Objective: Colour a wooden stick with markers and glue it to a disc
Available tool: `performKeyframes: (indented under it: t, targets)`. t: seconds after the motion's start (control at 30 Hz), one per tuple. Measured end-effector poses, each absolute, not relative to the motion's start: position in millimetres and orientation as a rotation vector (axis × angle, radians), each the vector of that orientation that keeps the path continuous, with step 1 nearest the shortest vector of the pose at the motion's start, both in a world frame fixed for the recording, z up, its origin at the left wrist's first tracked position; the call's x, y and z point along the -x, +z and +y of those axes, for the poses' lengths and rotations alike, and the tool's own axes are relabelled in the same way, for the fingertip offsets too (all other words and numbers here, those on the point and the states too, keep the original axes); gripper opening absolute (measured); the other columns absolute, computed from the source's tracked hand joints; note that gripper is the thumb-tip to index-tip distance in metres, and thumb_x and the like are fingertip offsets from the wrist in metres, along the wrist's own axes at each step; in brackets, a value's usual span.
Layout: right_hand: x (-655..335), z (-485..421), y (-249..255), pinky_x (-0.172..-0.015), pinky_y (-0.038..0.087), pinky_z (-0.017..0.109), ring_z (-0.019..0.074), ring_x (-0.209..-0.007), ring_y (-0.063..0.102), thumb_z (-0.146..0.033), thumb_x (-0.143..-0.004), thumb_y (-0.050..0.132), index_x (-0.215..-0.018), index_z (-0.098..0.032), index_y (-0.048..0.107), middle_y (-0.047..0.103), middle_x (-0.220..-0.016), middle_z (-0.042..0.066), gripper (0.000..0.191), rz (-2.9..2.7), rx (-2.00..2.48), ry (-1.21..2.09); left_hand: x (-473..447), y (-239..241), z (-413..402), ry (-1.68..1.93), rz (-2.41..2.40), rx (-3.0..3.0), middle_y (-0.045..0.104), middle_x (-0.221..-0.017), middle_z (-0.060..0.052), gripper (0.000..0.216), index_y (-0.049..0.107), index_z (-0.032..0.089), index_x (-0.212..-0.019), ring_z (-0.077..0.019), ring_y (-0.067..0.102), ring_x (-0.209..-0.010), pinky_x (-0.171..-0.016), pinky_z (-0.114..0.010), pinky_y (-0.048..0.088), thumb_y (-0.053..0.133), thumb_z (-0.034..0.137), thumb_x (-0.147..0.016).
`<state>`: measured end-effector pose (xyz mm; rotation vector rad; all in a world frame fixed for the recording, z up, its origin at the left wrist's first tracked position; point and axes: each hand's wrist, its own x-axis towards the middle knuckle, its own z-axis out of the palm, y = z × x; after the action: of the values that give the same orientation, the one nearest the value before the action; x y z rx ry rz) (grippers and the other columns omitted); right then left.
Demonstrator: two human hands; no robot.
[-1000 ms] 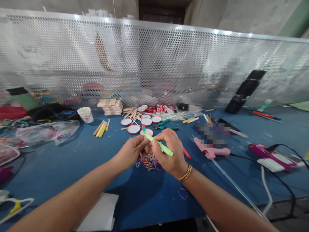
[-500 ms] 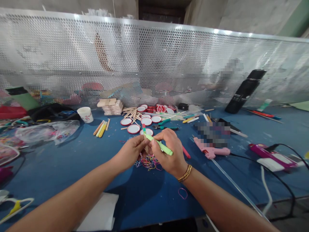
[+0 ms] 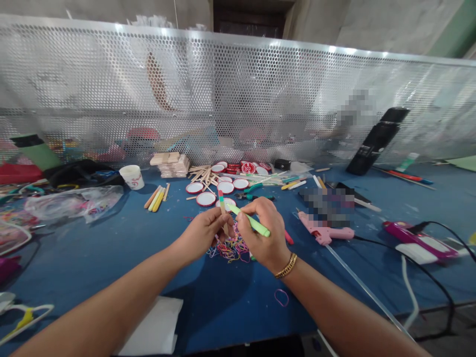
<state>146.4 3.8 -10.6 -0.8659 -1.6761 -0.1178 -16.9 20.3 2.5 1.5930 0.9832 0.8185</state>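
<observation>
My left hand [image 3: 203, 232] pinches a wooden craft stick [image 3: 222, 206] that stands upright with coloured bands on its top end. My right hand [image 3: 263, 233] grips a light green marker [image 3: 253, 224], its tip pointing at the stick just above my left fingers. Both hands hover over a heap of small coloured rubber bands [image 3: 229, 249] on the blue table [image 3: 111, 248].
Red-and-white lids [image 3: 206, 198] and loose sticks [image 3: 158, 197] lie beyond my hands. A pink glue gun [image 3: 322, 229] is to the right, with cables and a pink device [image 3: 420, 240]. A white cup [image 3: 132, 176], plastic bag [image 3: 70, 202] and perforated metal screen [image 3: 238, 94] stand behind.
The marker has shifted slightly right and up along the stick; my right hand moved a little with it. My left hand keeps the stick in place.
</observation>
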Motion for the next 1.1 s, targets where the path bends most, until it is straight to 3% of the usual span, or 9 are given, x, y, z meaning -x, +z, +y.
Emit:
performKeyframes:
  t: [1.1]
  targets:
    - [-146.4,3.6,-9.8,-0.074,0.046,0.036,0.0162,-0.065,0.056,-0.016,-0.084,0.055,-0.078,-0.022,0.053,0.061,-0.068,-0.001,0.009,-1.682,0.832,-0.111,15.6,4.5,18.4,0.83,0.984,-1.599,0.057,-0.067,0.0,0.029,0.056,0.019,-0.077,-0.0095,0.046,-0.053,-0.046,-0.022,0.033,0.05,0.042,-0.092]
